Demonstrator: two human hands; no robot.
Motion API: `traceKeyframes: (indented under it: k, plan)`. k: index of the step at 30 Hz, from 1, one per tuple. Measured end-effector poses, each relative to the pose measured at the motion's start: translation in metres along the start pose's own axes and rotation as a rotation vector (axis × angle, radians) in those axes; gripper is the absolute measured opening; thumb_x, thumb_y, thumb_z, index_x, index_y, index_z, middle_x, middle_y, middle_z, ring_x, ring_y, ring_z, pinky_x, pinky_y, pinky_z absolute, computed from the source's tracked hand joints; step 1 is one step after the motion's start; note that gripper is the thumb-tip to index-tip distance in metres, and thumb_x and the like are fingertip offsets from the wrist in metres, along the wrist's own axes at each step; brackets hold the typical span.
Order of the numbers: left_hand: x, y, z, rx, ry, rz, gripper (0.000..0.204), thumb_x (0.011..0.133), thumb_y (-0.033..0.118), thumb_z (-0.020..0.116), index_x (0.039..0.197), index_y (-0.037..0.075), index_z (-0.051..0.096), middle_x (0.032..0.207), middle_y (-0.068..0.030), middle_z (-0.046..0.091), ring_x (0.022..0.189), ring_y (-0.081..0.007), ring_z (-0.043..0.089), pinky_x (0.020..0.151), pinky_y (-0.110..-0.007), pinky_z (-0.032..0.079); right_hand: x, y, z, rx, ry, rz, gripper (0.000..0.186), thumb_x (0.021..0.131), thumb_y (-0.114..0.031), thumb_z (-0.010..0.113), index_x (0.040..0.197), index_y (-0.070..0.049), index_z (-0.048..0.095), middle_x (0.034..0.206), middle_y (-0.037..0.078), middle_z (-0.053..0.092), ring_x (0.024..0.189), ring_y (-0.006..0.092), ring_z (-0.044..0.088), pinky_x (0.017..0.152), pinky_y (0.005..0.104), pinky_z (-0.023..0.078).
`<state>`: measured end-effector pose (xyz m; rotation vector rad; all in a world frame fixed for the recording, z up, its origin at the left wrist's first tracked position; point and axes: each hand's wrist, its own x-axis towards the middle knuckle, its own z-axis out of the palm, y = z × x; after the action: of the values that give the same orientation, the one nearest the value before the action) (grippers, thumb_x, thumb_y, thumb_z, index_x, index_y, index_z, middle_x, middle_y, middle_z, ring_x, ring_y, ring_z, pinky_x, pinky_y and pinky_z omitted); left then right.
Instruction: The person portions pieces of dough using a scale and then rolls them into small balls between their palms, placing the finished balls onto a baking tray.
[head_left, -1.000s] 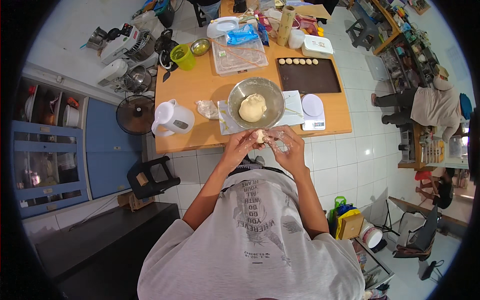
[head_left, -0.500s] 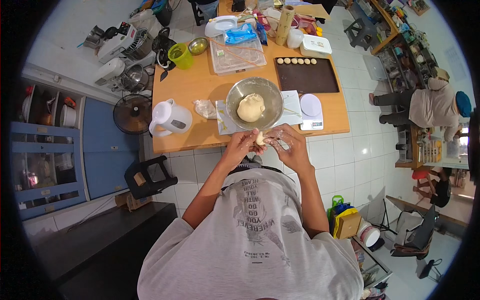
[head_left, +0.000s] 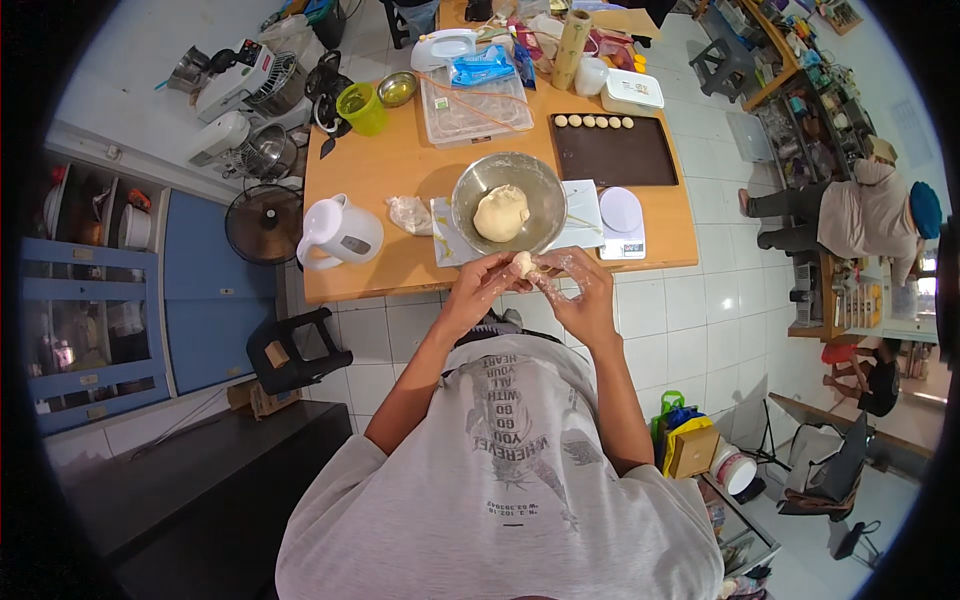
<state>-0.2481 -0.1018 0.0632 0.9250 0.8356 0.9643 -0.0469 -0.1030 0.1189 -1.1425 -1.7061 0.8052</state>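
Just off the table's front edge, a small piece of dough [head_left: 524, 263] is pinched between my two hands. My left hand [head_left: 484, 287] has its fingers closed around the dough's left side. From the right, the thumb and fingertips of my right hand [head_left: 580, 287] press on it; both hands are dusted with flour. Right beyond them stands a steel bowl [head_left: 545, 190] with a big lump of dough [head_left: 501, 213] inside. Farther right, several small dough balls [head_left: 601, 122] sit in a row along the back of a dark baking tray [head_left: 615, 158].
A white kitchen scale [head_left: 622, 222] stands right of the bowl. To the left are a small plastic bag [head_left: 409, 214] and a white electric kettle [head_left: 342, 232]. A clear plastic box [head_left: 475, 112] and a green cup [head_left: 361, 109] are farther back. Another person [head_left: 865, 210] stands at the far right.
My hands have turned the small dough piece, which now sits slightly higher and looks rounder at the fingertips. The fingers of my right hand have drawn in closer around it.
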Motion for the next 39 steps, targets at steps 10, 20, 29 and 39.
traceKeyframes:
  k: [10,20,29,39]
  plan:
    - [-0.001,0.003,-0.018,0.046,-0.142,-0.014,0.041,0.112,0.025,0.057,0.135,-0.009,0.062,0.115,-0.0122,0.073,0.099,-0.0166,0.069,0.088,-0.032,0.057,-0.002,0.012,0.000,0.129,-0.077,0.075,0.020,0.087,0.000,0.080,0.106,-0.002,0.078,0.103,0.012,0.077,0.091,0.0247,0.076,0.080,0.0353,0.061]
    - [-0.004,0.005,-0.009,0.154,-0.068,0.089,0.042,0.112,0.030,0.056,0.135,-0.004,0.065,0.110,-0.0072,0.072,0.096,-0.0136,0.068,0.085,-0.032,0.058,0.001,0.005,0.001,0.088,-0.059,0.083,0.025,0.086,0.002,0.080,0.111,0.000,0.077,0.105,0.012,0.076,0.092,0.0223,0.076,0.080,0.0341,0.062]
    - [-0.001,0.005,-0.004,-0.046,0.003,-0.006,0.044,0.113,0.031,0.056,0.132,-0.008,0.064,0.108,-0.0095,0.072,0.094,-0.0151,0.070,0.083,-0.030,0.059,0.001,-0.004,-0.001,0.047,-0.045,-0.028,0.025,0.086,0.001,0.081,0.111,-0.002,0.077,0.103,0.013,0.075,0.090,0.0258,0.075,0.079,0.0363,0.061]
    - [0.001,0.012,0.007,-0.004,-0.049,-0.004,0.043,0.112,0.029,0.058,0.134,-0.007,0.062,0.113,-0.0120,0.072,0.092,-0.0151,0.069,0.081,-0.030,0.058,-0.002,0.005,-0.004,0.075,0.011,-0.019,0.020,0.086,0.001,0.081,0.106,0.001,0.075,0.099,0.013,0.073,0.088,0.0254,0.074,0.076,0.0369,0.060]
